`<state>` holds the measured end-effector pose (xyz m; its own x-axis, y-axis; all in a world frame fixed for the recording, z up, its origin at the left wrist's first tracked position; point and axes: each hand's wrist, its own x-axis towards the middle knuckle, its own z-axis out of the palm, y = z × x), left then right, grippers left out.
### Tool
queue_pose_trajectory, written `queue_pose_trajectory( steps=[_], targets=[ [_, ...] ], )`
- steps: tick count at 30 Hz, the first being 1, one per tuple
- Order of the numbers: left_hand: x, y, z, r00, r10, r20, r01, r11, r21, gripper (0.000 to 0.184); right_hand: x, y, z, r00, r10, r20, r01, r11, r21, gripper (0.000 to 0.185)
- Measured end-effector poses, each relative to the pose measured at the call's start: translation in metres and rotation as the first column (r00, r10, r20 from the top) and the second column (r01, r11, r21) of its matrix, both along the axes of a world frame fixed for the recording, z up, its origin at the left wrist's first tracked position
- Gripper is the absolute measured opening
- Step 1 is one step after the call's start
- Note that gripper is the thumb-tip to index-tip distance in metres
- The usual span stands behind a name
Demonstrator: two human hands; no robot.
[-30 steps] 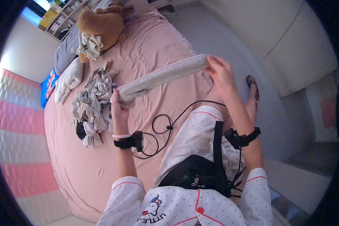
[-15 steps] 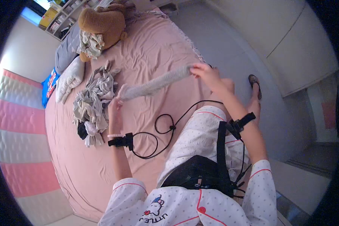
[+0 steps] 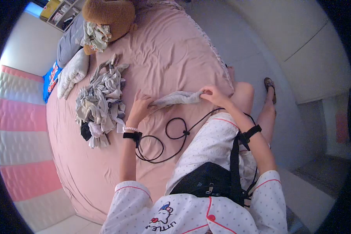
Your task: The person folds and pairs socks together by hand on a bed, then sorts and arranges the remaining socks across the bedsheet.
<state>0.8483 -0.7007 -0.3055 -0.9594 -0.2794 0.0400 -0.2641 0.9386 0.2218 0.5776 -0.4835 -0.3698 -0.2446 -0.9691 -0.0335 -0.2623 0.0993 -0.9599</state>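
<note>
A long light-grey sock (image 3: 178,98) is stretched loosely between my two hands, low over the pink bed sheet. My left hand (image 3: 141,107) grips one end, with a finger or two sticking up. The other end is pinched between the thumb and fingertips of my right hand (image 3: 215,96). Left of my left hand lies a tangled heap of grey and white socks (image 3: 101,97), with a dark piece (image 3: 85,132) at its lower side.
A brown plush toy (image 3: 109,17) sits at the far end with a bundle of pale cloth (image 3: 96,36) against it. Pillows (image 3: 73,74) line the left side. A black cable (image 3: 175,138) loops across the bed sheet (image 3: 85,183) between my wrists.
Both hands have moved lower and nearer my body, and the left has shifted right. The sock now hangs shorter and slacker between them, no longer pulled out at a slant.
</note>
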Motion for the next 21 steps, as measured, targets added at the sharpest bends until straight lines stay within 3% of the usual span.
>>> queue_pose_trajectory(
  steps=[1, 2, 3, 4, 5, 6, 7, 8, 9, 10, 11, 12, 15, 17, 19, 20, 21],
  targets=[
    [-0.001, -0.006, -0.002, 0.992, 0.005, 0.123, -0.01, 0.999, 0.041, 0.038, 0.0, -0.001, -0.002, 1.0, 0.001, 0.001, -0.001, 1.0, 0.002, 0.021],
    [0.002, -0.006, -0.006, 0.992, 0.003, 0.125, -0.008, 0.999, 0.042, 0.038, 0.001, -0.002, -0.004, 0.975, -0.201, 0.096, 0.205, 0.978, -0.042, 0.02],
    [0.008, -0.004, -0.009, 0.981, 0.193, -0.026, -0.165, 0.897, 0.409, 0.027, 0.002, -0.003, -0.007, 0.9, -0.389, 0.197, 0.408, 0.911, -0.063, 0.019],
    [0.012, -0.001, -0.009, 0.905, 0.417, -0.089, -0.225, 0.644, 0.731, 0.018, 0.0, -0.002, -0.001, 0.899, -0.391, 0.2, 0.409, 0.911, -0.057, 0.019],
    [0.01, 0.0, -0.006, 0.904, 0.419, -0.084, -0.228, 0.64, 0.734, 0.018, -0.005, -0.003, 0.01, 0.758, -0.39, 0.523, 0.454, 0.891, 0.006, 0.021],
    [0.01, 0.003, -0.001, 0.893, 0.434, -0.119, -0.213, 0.641, 0.738, 0.018, -0.006, -0.004, 0.021, 0.519, -0.356, 0.777, 0.477, 0.875, 0.082, 0.022],
    [0.009, 0.007, 0.001, 0.879, 0.453, -0.151, -0.203, 0.64, 0.741, 0.018, -0.007, -0.011, 0.018, 0.517, -0.358, 0.777, 0.473, 0.877, 0.089, 0.022],
    [0.007, 0.009, -0.001, 0.876, 0.46, -0.143, -0.212, 0.635, 0.743, 0.018, -0.007, -0.02, 0.01, 0.583, -0.463, 0.667, 0.529, 0.84, 0.12, 0.022],
    [0.002, 0.01, -0.003, 0.898, 0.421, -0.124, -0.257, 0.734, 0.628, 0.018, -0.007, -0.027, 0.002, 0.632, -0.557, 0.54, 0.586, 0.798, 0.138, 0.023],
    [-0.002, 0.011, -0.004, 0.918, 0.383, -0.098, -0.288, 0.818, 0.498, 0.018, -0.007, -0.03, -0.003, 0.633, -0.555, 0.54, 0.581, 0.801, 0.143, 0.023],
    [-0.006, 0.012, -0.004, 0.917, 0.387, -0.096, -0.292, 0.816, 0.499, 0.018, -0.008, -0.033, -0.007, 0.761, -0.644, 0.075, 0.645, 0.764, 0.013, 0.019],
    [-0.01, 0.013, -0.004, 0.919, 0.388, -0.072, -0.32, 0.839, 0.44, 0.018, -0.009, -0.034, -0.011, 0.658, -0.635, -0.406, 0.642, 0.754, -0.139, 0.016],
    [-0.015, 0.014, -0.004, 0.929, 0.37, 0.021, -0.356, 0.877, 0.322, 0.02, -0.018, -0.031, -0.022, 0.752, -0.539, -0.379, 0.583, 0.812, 0.002, 0.017],
    [-0.017, 0.019, 0.001, 0.929, 0.36, 0.091, -0.371, 0.89, 0.266, 0.022, -0.015, -0.031, -0.019, 0.694, -0.554, -0.461, 0.588, 0.805, -0.082, 0.016],
    [-0.024, 0.03, 0.004, 0.966, 0.159, -0.203, -0.148, 0.987, 0.067, 0.037, -0.015, -0.032, -0.02, 0.623, -0.573, -0.532, 0.586, 0.793, -0.168, 0.016],
    [-0.029, 0.039, 0.002, 0.967, 0.155, -0.201, -0.144, 0.987, 0.067, 0.037, -0.016, -0.033, -0.024, 0.625, -0.598, -0.503, 0.576, 0.787, -0.221, 0.017],
    [-0.035, 0.051, -0.002, 0.988, 0.044, -0.151, -0.032, 0.996, 0.083, 0.046, -0.015, -0.033, -0.028, 0.628, -0.619, -0.472, 0.565, 0.78, -0.271, 0.019]
  ],
)
